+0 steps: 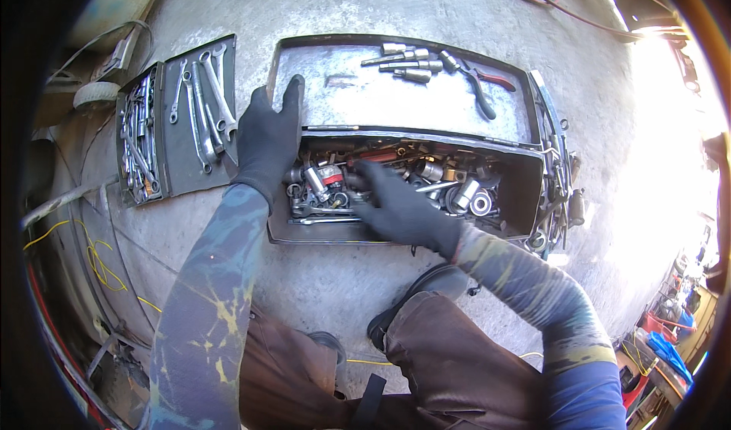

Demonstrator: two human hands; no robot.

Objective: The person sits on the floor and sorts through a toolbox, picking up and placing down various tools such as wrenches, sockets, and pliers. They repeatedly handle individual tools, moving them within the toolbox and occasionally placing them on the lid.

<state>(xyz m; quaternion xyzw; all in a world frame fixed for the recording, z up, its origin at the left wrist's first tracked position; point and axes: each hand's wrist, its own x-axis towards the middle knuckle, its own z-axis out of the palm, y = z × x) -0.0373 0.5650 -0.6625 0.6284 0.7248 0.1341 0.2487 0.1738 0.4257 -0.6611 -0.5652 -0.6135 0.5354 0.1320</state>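
Observation:
A metal toolbox (517, 187) lies open on the floor before me, full of loose sockets, wrenches and bits. My gloved left hand (268, 136) is at the left side of the box and its raised lid, thumb and fingers apart, nothing seen in it. Over the loose tools is my gloved right hand (400, 207), slightly blurred, with a gap between thumb and fingers. Near its fingertips are a red-handled tool (380, 155), a chrome socket (316, 182) and a combination wrench (325, 211). A ring bearing (481, 203) sits farther right among the sockets.
On the open lid (337, 107) lie several bit sockets (412, 75) and pliers (478, 90). To the left, a smaller case (188, 184) holds wrenches (217, 93). More wrenches (553, 196) line the toolbox's right side. Hoses (582, 16) cross the concrete floor (617, 122).

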